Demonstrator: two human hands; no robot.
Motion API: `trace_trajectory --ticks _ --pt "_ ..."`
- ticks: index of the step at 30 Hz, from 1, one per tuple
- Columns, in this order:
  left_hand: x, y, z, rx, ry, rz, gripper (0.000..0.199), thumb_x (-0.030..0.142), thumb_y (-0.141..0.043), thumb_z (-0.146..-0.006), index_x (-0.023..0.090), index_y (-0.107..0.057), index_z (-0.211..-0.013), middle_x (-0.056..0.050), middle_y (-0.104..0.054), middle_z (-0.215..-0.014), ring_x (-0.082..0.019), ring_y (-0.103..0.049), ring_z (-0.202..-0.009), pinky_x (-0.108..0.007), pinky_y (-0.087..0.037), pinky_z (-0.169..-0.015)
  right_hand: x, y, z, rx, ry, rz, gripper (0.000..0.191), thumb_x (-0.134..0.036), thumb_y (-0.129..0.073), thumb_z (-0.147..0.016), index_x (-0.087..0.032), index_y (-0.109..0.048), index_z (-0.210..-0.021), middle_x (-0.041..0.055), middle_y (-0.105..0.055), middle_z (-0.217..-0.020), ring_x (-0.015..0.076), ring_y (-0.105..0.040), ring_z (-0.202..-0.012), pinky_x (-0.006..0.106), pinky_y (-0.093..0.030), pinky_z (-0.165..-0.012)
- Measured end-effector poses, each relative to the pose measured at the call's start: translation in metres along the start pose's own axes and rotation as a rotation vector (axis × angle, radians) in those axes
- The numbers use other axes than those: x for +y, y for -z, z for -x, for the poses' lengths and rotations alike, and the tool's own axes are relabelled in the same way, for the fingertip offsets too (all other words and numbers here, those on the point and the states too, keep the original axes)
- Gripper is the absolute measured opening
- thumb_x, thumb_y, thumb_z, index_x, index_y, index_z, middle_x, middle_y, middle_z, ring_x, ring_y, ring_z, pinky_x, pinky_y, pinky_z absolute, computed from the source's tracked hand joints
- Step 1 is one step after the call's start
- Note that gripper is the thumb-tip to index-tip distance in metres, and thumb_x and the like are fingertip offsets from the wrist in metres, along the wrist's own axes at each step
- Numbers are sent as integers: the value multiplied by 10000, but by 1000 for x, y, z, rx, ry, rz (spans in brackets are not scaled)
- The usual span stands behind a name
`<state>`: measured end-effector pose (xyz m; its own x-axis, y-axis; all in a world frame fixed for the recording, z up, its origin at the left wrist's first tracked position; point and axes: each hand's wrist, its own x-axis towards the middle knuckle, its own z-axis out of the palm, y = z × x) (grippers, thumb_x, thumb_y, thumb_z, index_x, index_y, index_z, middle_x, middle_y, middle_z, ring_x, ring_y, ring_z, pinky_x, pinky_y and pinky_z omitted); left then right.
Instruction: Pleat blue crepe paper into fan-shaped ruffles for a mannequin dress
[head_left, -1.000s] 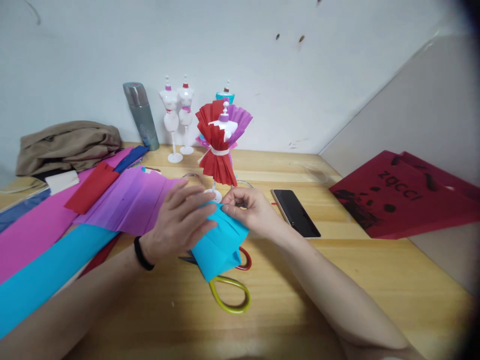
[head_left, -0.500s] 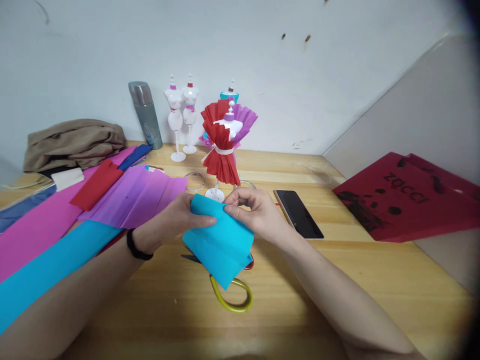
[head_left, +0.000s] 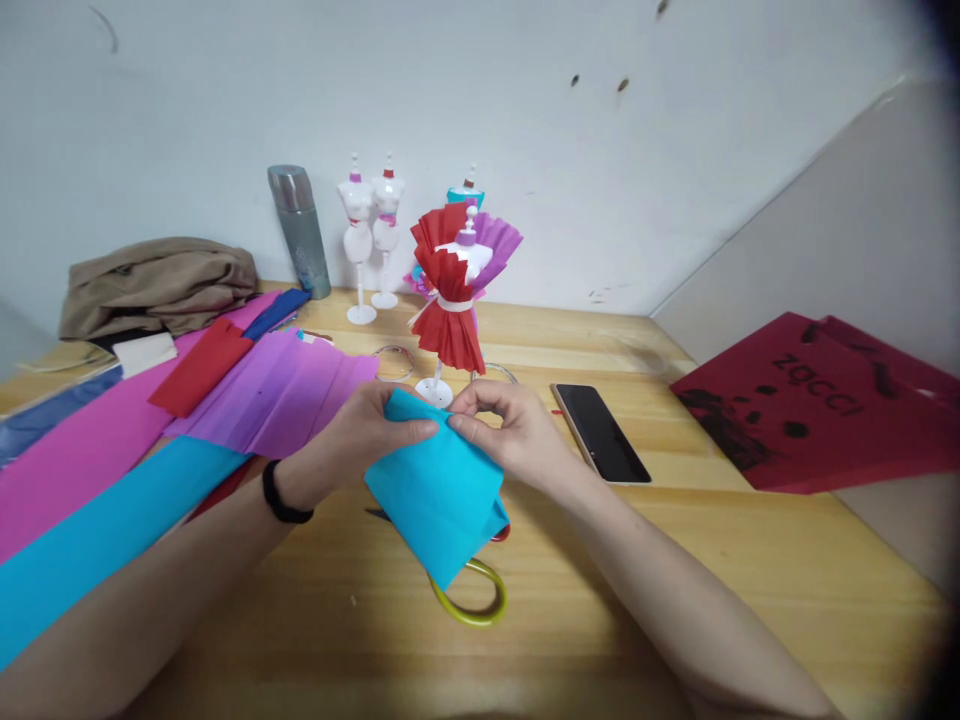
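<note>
Both hands pinch the top edge of a blue paper piece (head_left: 439,490), which hangs in overlapping layers above the table. My left hand (head_left: 367,430) grips its upper left, thumb lying across the front. Close beside it, my right hand (head_left: 510,425) pinches the upper right between thumb and fingers. Under the paper lie scissors (head_left: 480,607) with a yellow-green handle, partly covered. Just behind my hands stands a small mannequin (head_left: 472,250) in a pleated red and purple paper dress (head_left: 450,335), tied at the waist with a white band.
Coloured paper sheets (head_left: 97,535) and a brown cloth (head_left: 161,285) lie at left. A bottle (head_left: 300,230) and more mannequins (head_left: 358,240) stand by the wall. A phone (head_left: 604,435) and a red bag (head_left: 817,410) are at right.
The two hands have drawn slightly closer together at the paper's top edge. The paper's right side has swung a little inward and its upper edge is more gathered. The view has shifted slightly.
</note>
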<state>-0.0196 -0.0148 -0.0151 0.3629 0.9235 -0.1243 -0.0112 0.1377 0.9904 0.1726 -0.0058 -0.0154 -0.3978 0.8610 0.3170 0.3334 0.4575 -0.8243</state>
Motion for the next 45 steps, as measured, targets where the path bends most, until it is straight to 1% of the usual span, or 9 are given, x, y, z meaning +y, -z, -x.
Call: trace_trajectory --ticks 3,7,14,19,24,29,35,42,45 --pt "0 -3 2 6 73 93 263 311 -797 -617 144 -686 -787 -5 -681 -703 -143 -591 -616 -250 -462 -566 -1 -1 0 9 14 -11 105 -237 -601 -763 -185 -605 -671 -2 -619 -645 129 -562 -634 248 -446 -612" --pt "-4 -3 1 104 99 151 276 347 -811 -593 149 -669 -722 -5 -665 -654 -131 -582 -574 -248 -453 -544 0 -3 2 -2 17 -8 89 -241 -614 -761 -180 -627 -698 2 -643 -667 131 -582 -647 247 -450 -619" --pt "-2 -1 1 74 62 -14 340 284 -816 -554 174 -704 -855 -30 -717 -772 -225 -658 -780 -303 -487 -637 1 -4 4 -13 -7 2 87 -235 -611 -760 -176 -645 -706 1 -649 -664 133 -589 -638 250 -449 -617" --pt "1 0 1 104 0 -106 322 247 -802 -563 157 -705 -857 -51 -733 -880 -232 -654 -875 -324 -491 -737 1 -2 4 -61 -38 -23 93 -235 -599 -761 -177 -645 -704 4 -647 -673 140 -592 -650 261 -456 -627" --pt "9 3 3 59 -6 -156 378 216 -785 -566 200 -699 -934 -6 -710 -785 -232 -639 -943 -287 -487 -700 0 0 3 -50 -33 -5 82 -218 -595 -758 -183 -641 -699 -2 -637 -661 137 -589 -646 258 -459 -627" --pt "10 1 5 79 10 -165 432 223 -767 -566 168 -672 -984 -20 -702 -783 -236 -630 -914 -298 -470 -678 -2 -2 3 -84 -39 1 88 -223 -594 -754 -181 -637 -689 1 -642 -660 137 -587 -640 260 -460 -626" --pt "8 -3 5 150 -56 -287 461 238 -745 -580 167 -670 -1029 -49 -711 -900 -245 -615 -928 -319 -464 -700 -5 -2 4 -111 -67 -19 92 -272 -632 -746 -184 -644 -721 12 -673 -712 161 -617 -698 285 -475 -672" --pt "7 -2 6 137 -39 -339 502 263 -730 -617 161 -655 -1103 -35 -690 -843 -213 -590 -792 -302 -423 -621 -5 -4 5 -93 -61 44 71 -210 -599 -752 -193 -626 -688 0 -666 -688 150 -614 -661 273 -472 -646" --pt "5 -2 6 118 -27 -304 528 255 -741 -603 162 -646 -1114 -32 -684 -812 -236 -606 -831 -310 -437 -634 -5 -3 5 -91 -46 60 87 -208 -581 -763 -191 -619 -687 1 -658 -680 147 -610 -661 268 -467 -646"
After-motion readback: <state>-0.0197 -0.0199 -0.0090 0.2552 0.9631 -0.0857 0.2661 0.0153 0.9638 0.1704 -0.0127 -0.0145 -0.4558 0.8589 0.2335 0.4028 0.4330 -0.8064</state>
